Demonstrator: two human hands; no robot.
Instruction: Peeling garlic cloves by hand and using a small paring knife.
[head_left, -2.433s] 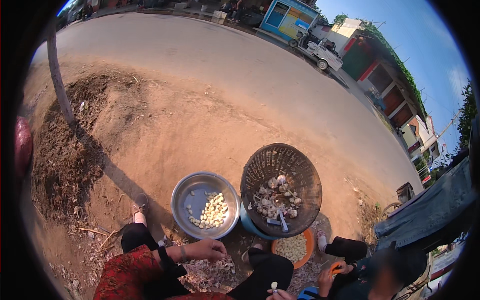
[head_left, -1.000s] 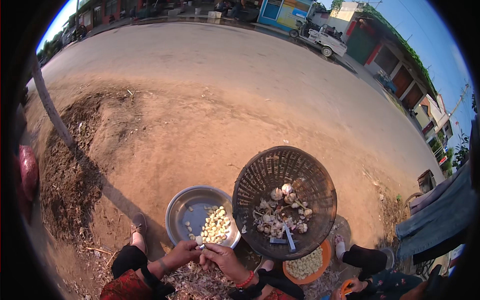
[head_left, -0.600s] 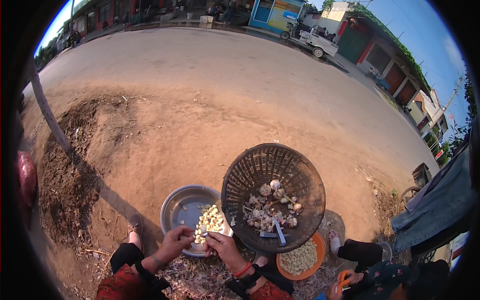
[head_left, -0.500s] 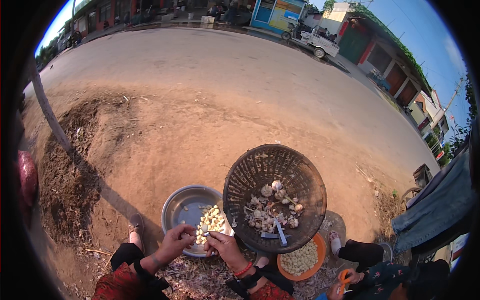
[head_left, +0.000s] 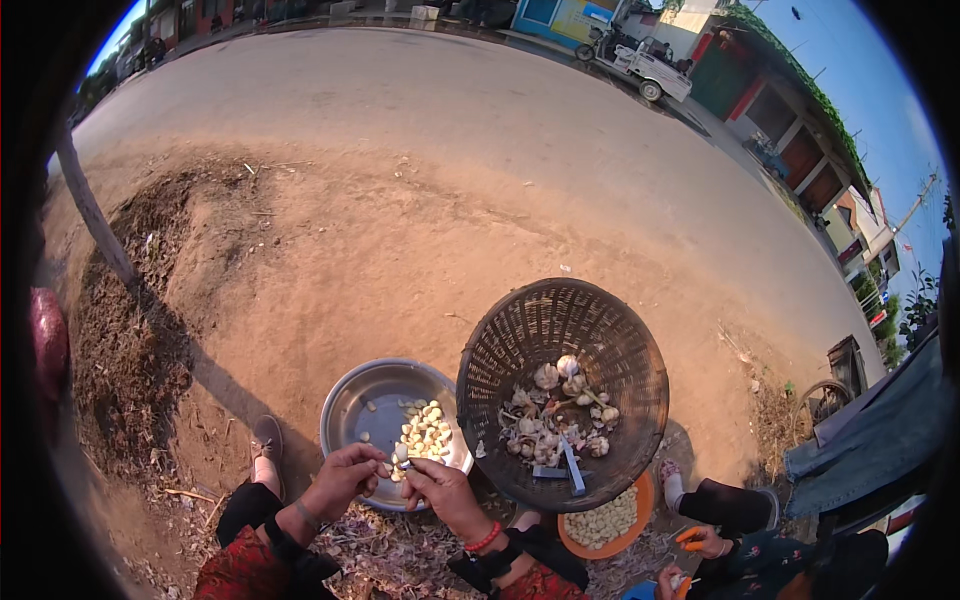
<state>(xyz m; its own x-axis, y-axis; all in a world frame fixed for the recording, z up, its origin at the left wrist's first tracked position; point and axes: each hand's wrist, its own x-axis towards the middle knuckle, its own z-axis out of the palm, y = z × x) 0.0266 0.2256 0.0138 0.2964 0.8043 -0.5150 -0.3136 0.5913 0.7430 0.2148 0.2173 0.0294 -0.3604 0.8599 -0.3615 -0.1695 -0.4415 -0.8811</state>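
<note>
One pale clove (head_left: 402, 452) stands roughly upright at your right hand's (head_left: 446, 492) narrow, pinching grip; your left hand (head_left: 343, 482) is just beside it, its hold too small to tell.

A left hand (head_left: 342, 482) and a right hand (head_left: 447, 495), two in all, are showing at lower centre, one red bracelet (head_left: 484, 540) circling the right wrist. Three round containers are standing there: one metal basin (head_left: 345, 400), one woven basket (head_left: 632, 400), one orange basin (head_left: 646, 497). Too many peeled cloves (head_left: 425, 430) to count are lying in the metal basin; several garlic bulbs (head_left: 546, 376) are overlapping in the basket, beside two grey bar-shaped pieces (head_left: 574, 470). One co-worker (head_left: 765, 557) is showing at lower right, one three-wheeled vehicle (head_left: 648, 70) at upper right, one trunk (head_left: 95, 215) at left.
</note>
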